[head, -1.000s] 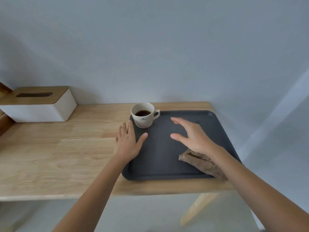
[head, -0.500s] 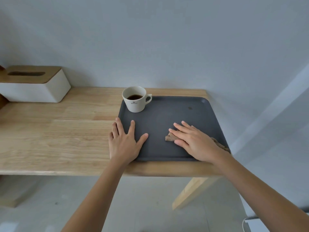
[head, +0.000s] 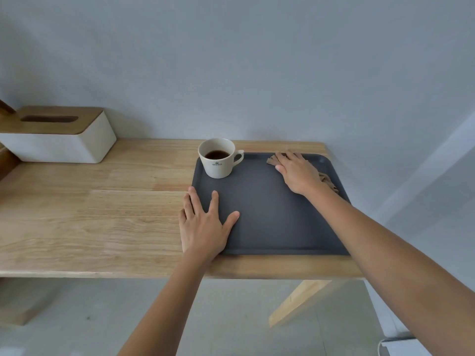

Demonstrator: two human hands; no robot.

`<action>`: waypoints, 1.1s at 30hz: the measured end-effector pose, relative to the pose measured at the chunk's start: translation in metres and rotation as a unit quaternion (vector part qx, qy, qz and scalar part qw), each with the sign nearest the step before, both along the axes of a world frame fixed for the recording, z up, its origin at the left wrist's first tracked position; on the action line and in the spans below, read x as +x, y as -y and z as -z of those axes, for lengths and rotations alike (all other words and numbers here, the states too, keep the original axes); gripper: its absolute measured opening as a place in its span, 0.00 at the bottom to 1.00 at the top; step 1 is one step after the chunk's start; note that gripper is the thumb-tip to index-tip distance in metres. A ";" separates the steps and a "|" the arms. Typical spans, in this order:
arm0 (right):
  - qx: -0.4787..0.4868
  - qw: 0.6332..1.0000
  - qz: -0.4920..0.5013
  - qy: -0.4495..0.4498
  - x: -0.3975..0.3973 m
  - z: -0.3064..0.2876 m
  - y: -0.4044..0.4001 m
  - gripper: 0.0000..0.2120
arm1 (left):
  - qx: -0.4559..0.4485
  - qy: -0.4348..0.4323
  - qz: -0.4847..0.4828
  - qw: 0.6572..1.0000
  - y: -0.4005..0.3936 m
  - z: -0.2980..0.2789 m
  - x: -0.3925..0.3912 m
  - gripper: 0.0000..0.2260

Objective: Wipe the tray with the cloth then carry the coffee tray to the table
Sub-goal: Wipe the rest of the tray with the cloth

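A dark grey tray [head: 270, 217] lies on the right end of a wooden shelf-like table [head: 90, 214]. A white cup [head: 218, 158] with dark coffee stands in the tray's far left corner. My left hand [head: 203, 224] rests flat, fingers spread, across the tray's left rim. My right hand [head: 298, 172] presses a brown cloth [head: 327, 179] flat onto the tray near its far right corner. Most of the cloth is hidden under the palm; bits stick out at the fingertips and at the wrist.
A white tissue box [head: 56, 136] with a wooden lid sits at the back left. The wall runs directly behind the table. A slanted wooden leg [head: 295, 301] shows below the front edge, above a pale floor.
My right hand has slid the cloth from the tray's near right part up to its far right corner. The left hand has stayed on the left rim.
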State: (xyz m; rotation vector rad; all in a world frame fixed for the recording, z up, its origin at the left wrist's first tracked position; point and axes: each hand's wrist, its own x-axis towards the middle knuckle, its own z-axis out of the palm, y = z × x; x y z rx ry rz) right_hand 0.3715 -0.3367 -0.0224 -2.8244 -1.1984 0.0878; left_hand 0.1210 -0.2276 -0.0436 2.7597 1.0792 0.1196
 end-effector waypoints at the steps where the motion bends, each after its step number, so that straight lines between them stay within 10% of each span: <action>1: 0.001 1.000 0.001 -0.008 -0.007 -0.001 0.003 0.24 | 0.001 -0.001 -0.002 1.000 0.001 0.000 0.000 0.35; 12: 0.054 0.990 -0.118 -0.048 -0.123 0.000 0.074 0.23 | -0.005 -0.002 0.000 1.000 0.000 0.004 0.003 0.34; 24: 0.012 0.997 0.070 0.000 0.015 0.004 0.028 0.22 | -0.005 -0.002 0.014 1.000 -0.004 0.003 0.002 0.35; 33: 0.013 0.998 0.067 -0.009 -0.051 0.016 0.030 0.26 | 0.006 0.005 0.004 1.000 -0.001 0.005 0.004 0.35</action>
